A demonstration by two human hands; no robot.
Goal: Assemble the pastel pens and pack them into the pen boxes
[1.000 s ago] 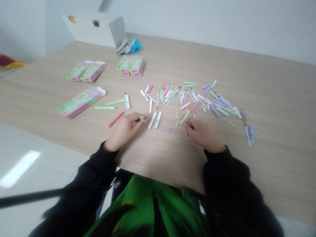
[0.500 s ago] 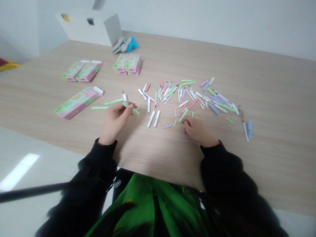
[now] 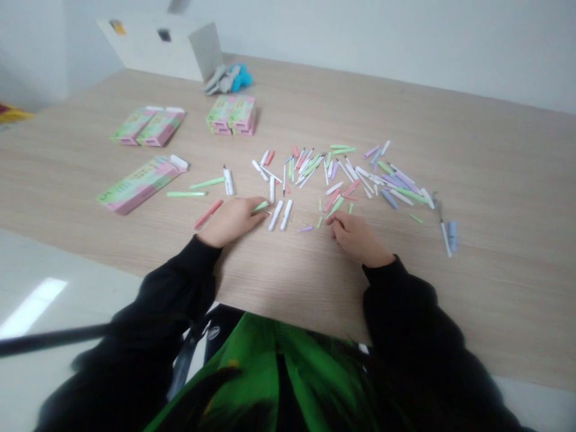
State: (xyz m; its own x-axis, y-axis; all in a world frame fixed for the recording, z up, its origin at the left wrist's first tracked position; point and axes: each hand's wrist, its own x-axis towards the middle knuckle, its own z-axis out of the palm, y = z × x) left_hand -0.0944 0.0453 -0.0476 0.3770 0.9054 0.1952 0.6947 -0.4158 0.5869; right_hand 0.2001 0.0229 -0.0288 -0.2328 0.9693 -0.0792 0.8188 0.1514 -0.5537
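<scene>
My left hand [image 3: 236, 218] is closed on a light green pen part [image 3: 260, 206], whose end shows past the fingertips, just left of two white pen caps [image 3: 275, 216]. Beside that wrist lies a red pen piece [image 3: 208, 214]. My right hand [image 3: 355, 235] rests on the table with its fingers curled, close to a green piece [image 3: 335, 207] and some tiny green bits; what its fingers hold, if anything, is too small to make out. Two green sticks [image 3: 186, 194] and an upright-pointing white piece [image 3: 229, 182] lie beyond my left hand.
Many scattered pen parts [image 3: 310, 165] spread across the middle of the wooden table [image 3: 288, 270]. Pink-green cartons [image 3: 140, 185] lie at the left, with more stacked boxes [image 3: 231, 114] behind. Gloves [image 3: 228, 79] and a white box [image 3: 157, 48] are at the back.
My left hand has moved right and slightly down with the green piece, from the green sticks towards the white caps, uncovering the red piece. My right hand has barely shifted left.
</scene>
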